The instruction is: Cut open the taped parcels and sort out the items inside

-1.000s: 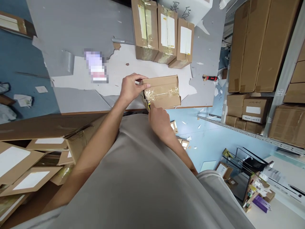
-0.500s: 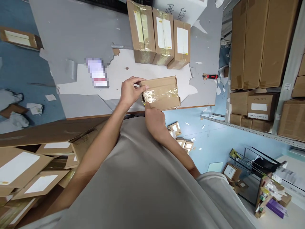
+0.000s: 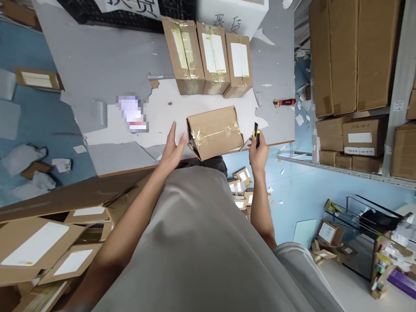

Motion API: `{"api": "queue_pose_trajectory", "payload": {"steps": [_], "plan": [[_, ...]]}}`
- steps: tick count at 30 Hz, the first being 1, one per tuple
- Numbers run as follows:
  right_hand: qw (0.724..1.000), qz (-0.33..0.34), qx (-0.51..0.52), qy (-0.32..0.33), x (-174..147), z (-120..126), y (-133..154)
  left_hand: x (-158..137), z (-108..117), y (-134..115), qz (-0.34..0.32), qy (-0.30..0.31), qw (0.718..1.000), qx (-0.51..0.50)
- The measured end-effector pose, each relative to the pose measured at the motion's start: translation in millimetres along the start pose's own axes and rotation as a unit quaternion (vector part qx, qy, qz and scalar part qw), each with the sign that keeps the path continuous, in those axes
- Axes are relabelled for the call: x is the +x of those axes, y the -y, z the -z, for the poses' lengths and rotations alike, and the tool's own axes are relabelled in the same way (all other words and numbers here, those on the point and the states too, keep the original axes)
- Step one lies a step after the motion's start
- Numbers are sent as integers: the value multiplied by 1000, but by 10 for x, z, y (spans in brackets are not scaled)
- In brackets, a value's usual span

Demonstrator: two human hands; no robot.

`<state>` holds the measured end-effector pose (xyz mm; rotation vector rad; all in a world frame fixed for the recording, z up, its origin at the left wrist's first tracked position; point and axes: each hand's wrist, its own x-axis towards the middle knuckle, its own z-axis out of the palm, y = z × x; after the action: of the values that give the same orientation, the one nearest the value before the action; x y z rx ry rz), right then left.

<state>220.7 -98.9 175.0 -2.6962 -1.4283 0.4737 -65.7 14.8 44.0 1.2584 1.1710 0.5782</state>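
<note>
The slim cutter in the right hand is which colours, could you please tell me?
Black and yellow; the slim cutter shows best in the head view.

Three labelled cartons [image 3: 212, 56] beside a white box [image 3: 234, 9], red-and-black tool [image 3: 286, 102] on the grey table [image 3: 117, 52]

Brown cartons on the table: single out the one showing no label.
The taped carton between left hand and right hand; the three cartons in a row beyond it all show labels.
</note>
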Motion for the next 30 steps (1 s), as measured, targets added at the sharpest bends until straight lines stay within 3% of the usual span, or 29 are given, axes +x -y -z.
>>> {"api": "queue_pose_trajectory", "payload": {"steps": [3, 8, 13, 20, 30], "plan": [[998, -38, 53, -13, 8, -171, -14, -46, -62, 76, 57, 36, 997, -30], [982, -83, 167, -35, -146, -542, 197, 327, -224, -46, -44, 26, 998, -30], [975, -74, 209, -19, -265, -745, 377, 552, -82, -61, -87, -3, 996, -1], [986, -86, 140, -5, -263, -477, 469, 390, -40, -176, -113, 8, 993, 41], [986, -103, 67, 114, -132, -11, 718, 292, -72, -400, -170, 24, 978, 121]]}}
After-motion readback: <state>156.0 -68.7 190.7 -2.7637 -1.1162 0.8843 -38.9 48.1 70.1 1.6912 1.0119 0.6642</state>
